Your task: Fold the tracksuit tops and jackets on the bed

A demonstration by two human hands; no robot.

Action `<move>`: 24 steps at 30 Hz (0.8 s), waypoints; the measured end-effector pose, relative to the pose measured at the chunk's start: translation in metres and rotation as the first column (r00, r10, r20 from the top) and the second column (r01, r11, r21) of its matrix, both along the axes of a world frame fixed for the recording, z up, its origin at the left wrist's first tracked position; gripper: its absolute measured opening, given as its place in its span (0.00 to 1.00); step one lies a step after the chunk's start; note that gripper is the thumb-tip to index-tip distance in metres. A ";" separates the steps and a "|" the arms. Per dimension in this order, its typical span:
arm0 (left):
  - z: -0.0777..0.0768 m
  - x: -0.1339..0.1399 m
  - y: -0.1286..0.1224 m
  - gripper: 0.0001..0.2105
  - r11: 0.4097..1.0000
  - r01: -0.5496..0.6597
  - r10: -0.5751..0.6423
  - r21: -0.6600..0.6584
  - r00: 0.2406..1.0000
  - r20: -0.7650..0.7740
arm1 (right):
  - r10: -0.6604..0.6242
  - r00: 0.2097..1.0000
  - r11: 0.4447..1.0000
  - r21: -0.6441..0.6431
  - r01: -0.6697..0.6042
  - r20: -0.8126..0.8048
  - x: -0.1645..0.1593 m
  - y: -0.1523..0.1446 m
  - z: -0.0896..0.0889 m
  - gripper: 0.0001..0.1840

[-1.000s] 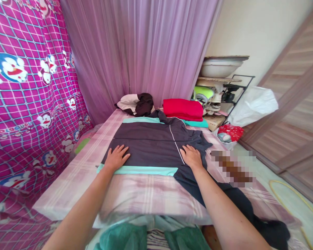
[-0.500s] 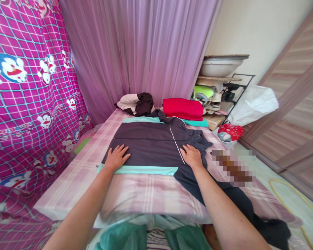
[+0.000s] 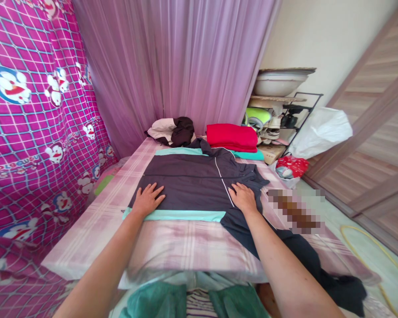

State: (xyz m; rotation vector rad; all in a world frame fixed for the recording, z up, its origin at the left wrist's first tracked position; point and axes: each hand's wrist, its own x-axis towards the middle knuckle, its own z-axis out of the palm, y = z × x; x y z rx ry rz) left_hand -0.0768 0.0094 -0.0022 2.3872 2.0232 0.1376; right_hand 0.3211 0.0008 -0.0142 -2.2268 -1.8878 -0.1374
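A dark grey zip jacket [image 3: 185, 190] with mint side panels and white piping lies spread flat, its hem to the left and its collar to the right. My left hand [image 3: 147, 199] rests open on the jacket near the hem, fingers spread. Near the white piping at the chest, my right hand [image 3: 243, 198] also lies open with its palm down. One dark sleeve runs under my right forearm toward the near right corner of the bed; part of it is hidden by the arm.
The jacket lies on a plaid-covered bed [image 3: 96, 221]. Behind it are a folded red cloth [image 3: 232, 138] on a teal one and a crumpled white-and-black garment [image 3: 172, 131]. A shoe rack [image 3: 298, 117] and plastic bags [image 3: 325, 132] stand at the right. Curtains hang behind and left.
Both hands stay in the same places on the jacket. The view has shifted very slightly; nothing else has visibly moved.
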 end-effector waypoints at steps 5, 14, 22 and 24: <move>0.000 0.000 0.000 0.25 1.000 -0.004 0.004 0.029 1.000 -0.018 | 0.005 1.000 1.000 0.003 -0.005 0.005 0.001 0.001 -0.001 0.25; 0.002 0.001 -0.001 0.25 1.000 0.001 0.000 0.025 0.999 -0.039 | -0.001 1.000 1.000 -0.018 0.001 -0.002 -0.001 0.000 0.002 0.25; -0.001 0.000 -0.001 0.25 0.998 0.010 -0.008 0.057 0.999 -0.034 | 0.010 1.000 1.000 -0.011 -0.010 0.003 0.000 0.000 0.001 0.25; -0.001 0.000 0.000 0.26 0.999 0.003 -0.001 0.042 0.999 -0.040 | 0.008 1.000 1.000 -0.014 -0.008 -0.001 0.000 0.000 0.001 0.25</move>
